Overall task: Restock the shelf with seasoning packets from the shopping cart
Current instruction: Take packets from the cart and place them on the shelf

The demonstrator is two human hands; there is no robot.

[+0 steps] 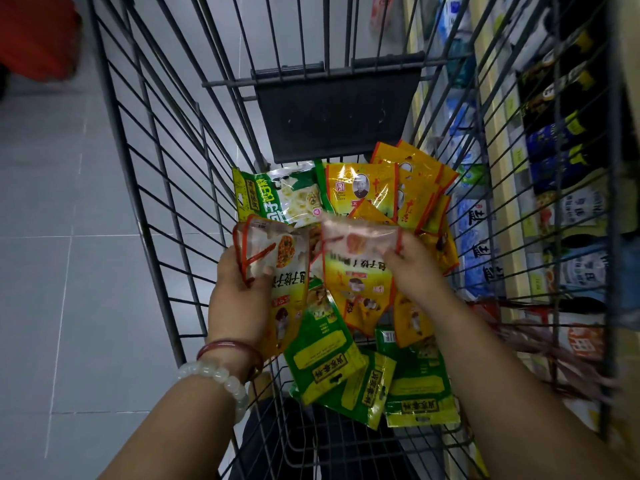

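While my left hand [239, 292] and right hand [412, 261] each grip a packet above the cart [145, 188]; glossy film may slip, dropping back among the pile.

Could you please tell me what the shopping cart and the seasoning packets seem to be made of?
Shopping cart: apparently dark-coated metal wire, judging by its thin rigid grid bars. Seasoning packets: likely glossy plastic film, given their glare and creases.

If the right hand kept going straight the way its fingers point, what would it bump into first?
The right hand, already gripping a clear-topped orange seasoning packet, points up-left. It would probably first meet the yellow portrait-printed foil packet lying just beyond, though depth is hard to judge.
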